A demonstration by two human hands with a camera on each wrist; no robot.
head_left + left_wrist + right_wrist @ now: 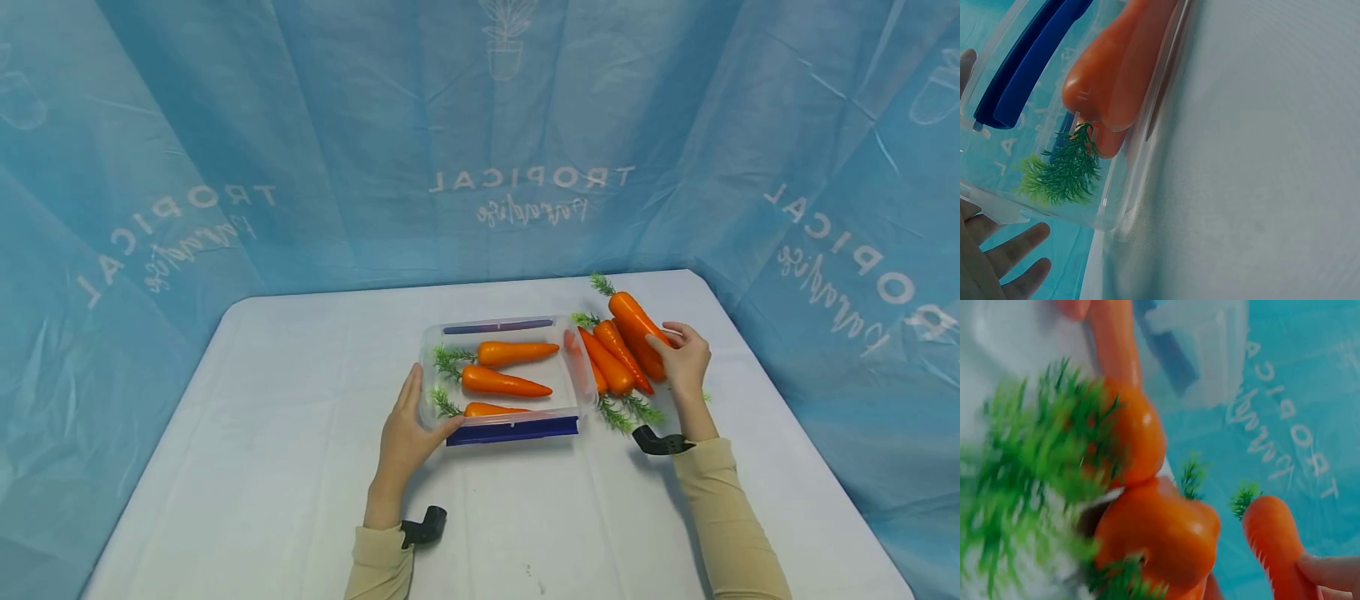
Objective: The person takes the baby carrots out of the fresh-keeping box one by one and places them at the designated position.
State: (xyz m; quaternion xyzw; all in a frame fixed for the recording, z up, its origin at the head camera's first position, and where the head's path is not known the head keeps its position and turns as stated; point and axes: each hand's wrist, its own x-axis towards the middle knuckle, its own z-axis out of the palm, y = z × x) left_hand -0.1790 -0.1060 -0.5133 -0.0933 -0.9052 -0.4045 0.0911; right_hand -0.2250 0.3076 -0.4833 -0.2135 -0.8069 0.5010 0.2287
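A clear plastic box (585, 367) with blue latches stands on the table and holds 3 orange carrots, among them a carrot (506, 382) with a green feathery top. My left hand (408, 429) rests against its front left corner, thumb at the front rim, other fingers straight along the left side. In the left wrist view those fingers (1019, 250) look spread. Right of the box, my right hand (684, 358) pinches the lower end of a carrot (633, 315) between thumb and fingers. That carrot (1272, 537) is tilted above a pile of carrots (615, 367).
The pile lies close against the box's right wall, its leafy tops (618, 412) pointing both ways. White cloth covers the table (300, 417). A blue printed curtain (337, 150) hangs behind and at both sides. Each wrist wears a black camera mount (426, 527).
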